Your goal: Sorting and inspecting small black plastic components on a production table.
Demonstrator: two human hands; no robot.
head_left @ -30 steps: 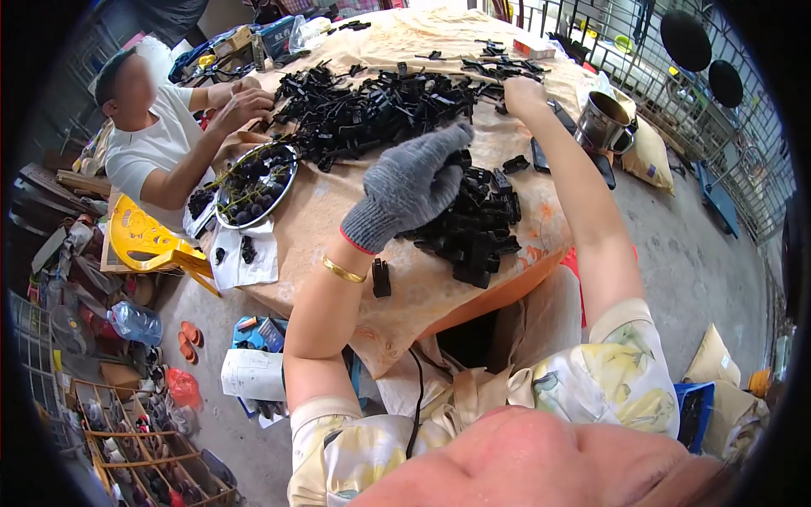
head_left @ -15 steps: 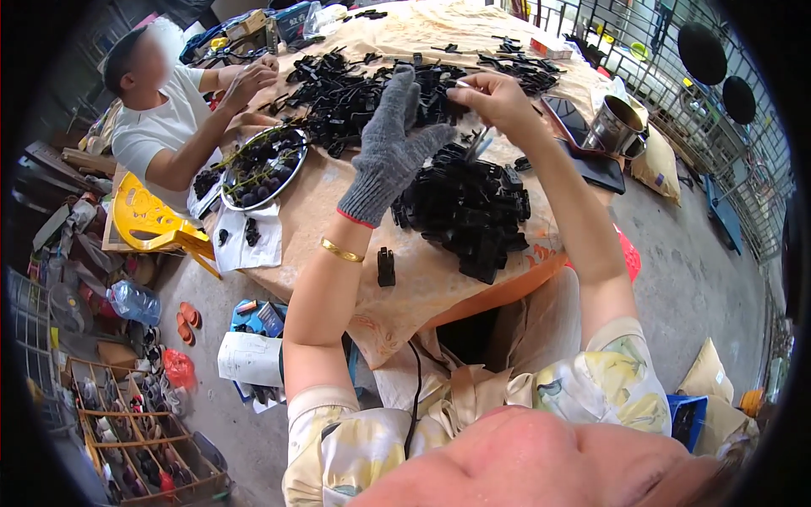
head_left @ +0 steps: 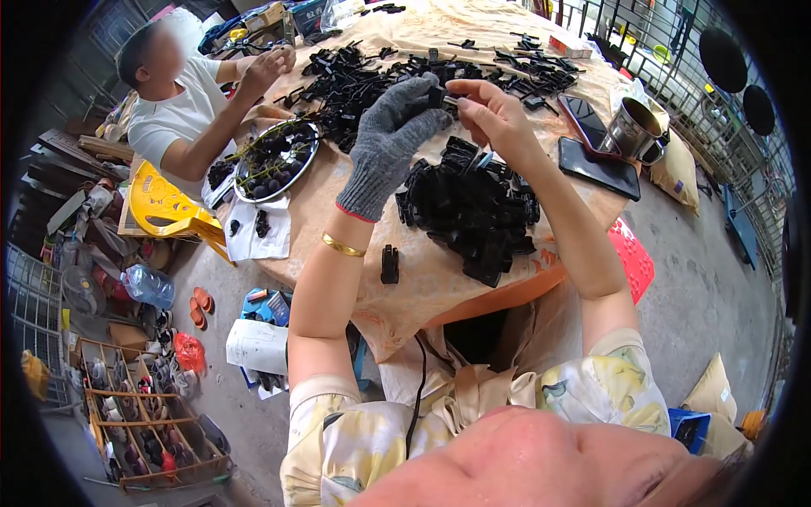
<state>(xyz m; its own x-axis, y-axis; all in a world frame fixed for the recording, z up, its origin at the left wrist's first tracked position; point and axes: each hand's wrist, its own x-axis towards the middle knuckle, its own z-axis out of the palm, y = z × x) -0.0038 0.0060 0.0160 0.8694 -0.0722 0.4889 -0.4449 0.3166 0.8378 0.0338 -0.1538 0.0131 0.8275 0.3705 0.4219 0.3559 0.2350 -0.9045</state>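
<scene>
Grip: grey knit-gloved left hand (head_left: 390, 135) clamps small black plastic piece (head_left: 437, 96), likely steadying it; bare right hand (head_left: 498, 120) pinches slim silvery bit (head_left: 451, 100).

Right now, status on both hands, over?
Left hand, gloved, gripping black part. Right hand, bare, pinching small pale piece beside it. Black pile on cloth, closer in than hands.
</scene>
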